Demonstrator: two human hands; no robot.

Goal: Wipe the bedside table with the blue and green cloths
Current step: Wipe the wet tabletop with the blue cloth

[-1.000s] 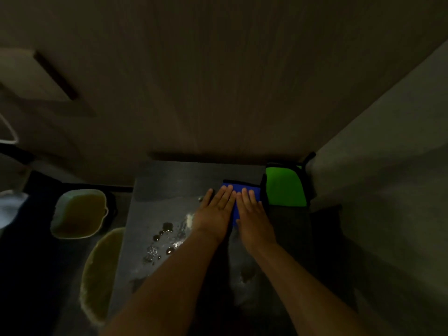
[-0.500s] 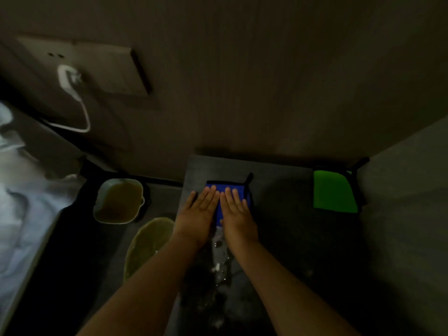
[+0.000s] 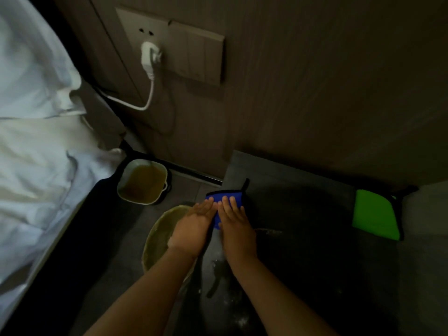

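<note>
Both hands are down on the blue cloth (image 3: pixel 224 196), side by side. Left hand (image 3: pixel 194 226) and right hand (image 3: pixel 236 229): fingers (image 3: pixel 230 202) straight, flat, released. They press the cloth and grasp nothing. The cloth lies at the left edge of the worktop (image 3: pixel 303 214), toward the back-left corner, with its black hang loop sticking up at the far right corner. The left hand looks partly past that edge, above a round bin (image 3: pixel 155 236) on the floor, but it is too dim to tell exactly. The green cloth (image 3: pixel 373 214) lies untouched at the right edge near the back-right corner, well apart from the hands. Pale smears and specks (image 3: pixel 218 263) show toward the worktop's front, by the right forearm.

Step, as I judge it: a wiping pass with the blue cloth; the green cloth is not yet used. To do it well:
- Palms flat, with even downward pressure.
- Straight, overlapping strokes.
- Cover the front smears and the dark middle.
- Push dirt toward one edge rather than spreading it.
- Don't let the cloth slip off the left edge into the bin.

The square bin (image 3: pixel 145 161) on the floor and the white charger (image 3: pixel 149 57) in the wall socket are out of the stroke path. The bed (image 3: pixel 36 141) is at left.
</note>
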